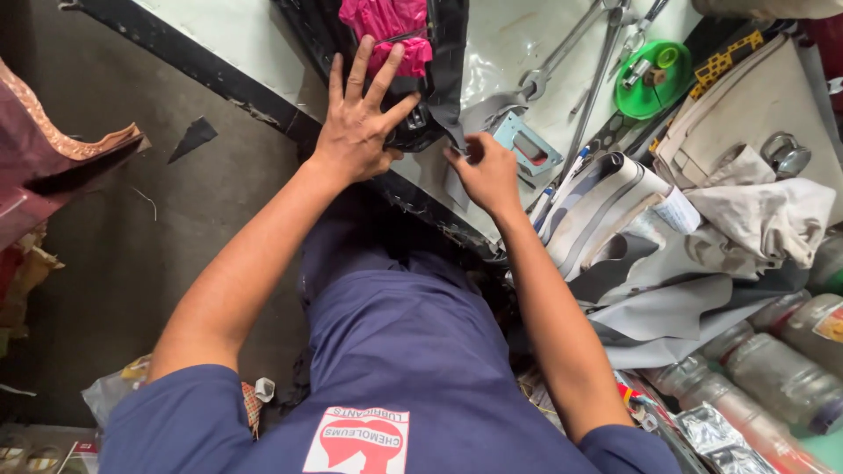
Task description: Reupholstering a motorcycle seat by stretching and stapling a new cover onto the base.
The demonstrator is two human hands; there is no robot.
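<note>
My left hand (358, 123) lies flat with fingers spread on a black leather-like sheet (443, 61) at the workbench edge, its fingertips touching a crumpled pink cloth (386, 22). To its right, my right hand (485, 171) pinches the loose lower edge of the same black sheet, fingers closed on it. A small light-blue metal tool (525, 145) sits just right of that hand.
The pale workbench (255, 35) has a black edge. Wrenches (580, 44) and a green round lid (654, 79) with small parts lie at the back. Rolled grey sheets (606, 206), rags (755, 211) and plastic bottles (781, 369) crowd the right. Dark floor on the left.
</note>
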